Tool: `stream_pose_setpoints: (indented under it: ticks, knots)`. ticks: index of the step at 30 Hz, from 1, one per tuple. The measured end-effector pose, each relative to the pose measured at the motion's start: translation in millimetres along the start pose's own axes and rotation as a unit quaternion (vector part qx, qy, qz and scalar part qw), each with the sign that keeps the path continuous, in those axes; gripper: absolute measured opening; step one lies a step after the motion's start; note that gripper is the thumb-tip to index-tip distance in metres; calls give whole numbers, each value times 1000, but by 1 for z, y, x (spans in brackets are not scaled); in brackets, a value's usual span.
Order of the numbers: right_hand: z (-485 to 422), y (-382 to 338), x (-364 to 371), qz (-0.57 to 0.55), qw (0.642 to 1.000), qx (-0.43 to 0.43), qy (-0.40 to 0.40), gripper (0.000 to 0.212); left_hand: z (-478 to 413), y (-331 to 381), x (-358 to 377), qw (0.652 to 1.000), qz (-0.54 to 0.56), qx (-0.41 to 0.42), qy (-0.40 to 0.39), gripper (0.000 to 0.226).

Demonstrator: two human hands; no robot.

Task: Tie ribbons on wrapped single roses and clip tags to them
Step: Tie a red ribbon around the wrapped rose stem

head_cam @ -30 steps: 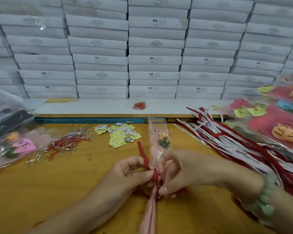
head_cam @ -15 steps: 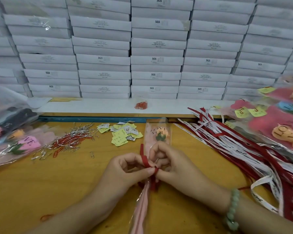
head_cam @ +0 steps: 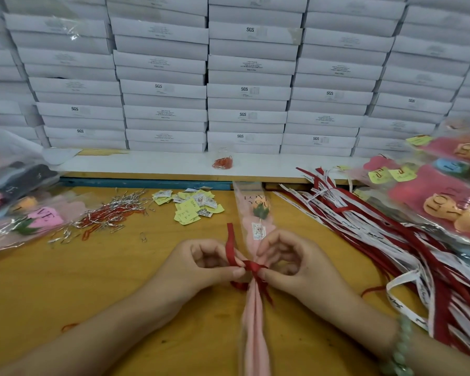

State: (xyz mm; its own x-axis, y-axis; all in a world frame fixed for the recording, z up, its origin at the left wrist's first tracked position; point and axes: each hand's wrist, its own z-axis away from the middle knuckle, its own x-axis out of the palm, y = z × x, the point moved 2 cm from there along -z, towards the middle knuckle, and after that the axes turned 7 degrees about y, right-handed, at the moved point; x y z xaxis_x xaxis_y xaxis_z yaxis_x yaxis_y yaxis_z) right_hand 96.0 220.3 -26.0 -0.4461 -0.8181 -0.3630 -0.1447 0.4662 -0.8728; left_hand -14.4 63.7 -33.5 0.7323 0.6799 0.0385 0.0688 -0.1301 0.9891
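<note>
Wooden tabletop (head_cam: 65, 289), yellow-orange, lightly marked, white ledge (head_cam: 147, 162) along its far edge, blue strip (head_cam: 136, 183) beneath the ledge, wall of stacked flat white boxes (head_cam: 247, 90) behind, some marked SGS, even diffuse light.

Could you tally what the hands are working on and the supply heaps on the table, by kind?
Wrapped rose: 1
Red ribbon: 1
Paper tag heap: 1
Paper clip heap: 1
Loose ribbon heap: 1
Total: 5
</note>
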Motion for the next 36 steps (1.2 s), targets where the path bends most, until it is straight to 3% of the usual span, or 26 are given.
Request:
stream_pose_setpoints:
  ticks: [4, 9, 15, 22, 28, 32, 36]
  knots:
    - [0, 2, 3, 0, 1000, 11, -22, 22, 0, 0, 0, 1000, -4, 8, -4, 12]
    - [0, 6, 0, -92, 993, 54, -47, 23, -2, -2, -2, 1000, 8, 7, 2, 12]
    - [1, 5, -4, -132, 990, 42, -7, 21, -3, -2, -1, 1000, 6, 24, -2, 11]
    - [3, 1, -12, 110, 988, -79, 76, 15, -5, -4, -5, 999, -1, 40, 25, 13]
    - [0, 11, -12, 224, 972, -56, 53, 29, -5, -5, -7, 999, -5, 25, 42, 9]
    - [0, 13, -12, 241, 969, -38, 42, 35, -6, -7, -12, 993, -56, 3, 107, 29]
    - [0, 16, -12, 268, 962, -16, 37, 32, -6, -7, -17, 979, -107, -10, 174, 23]
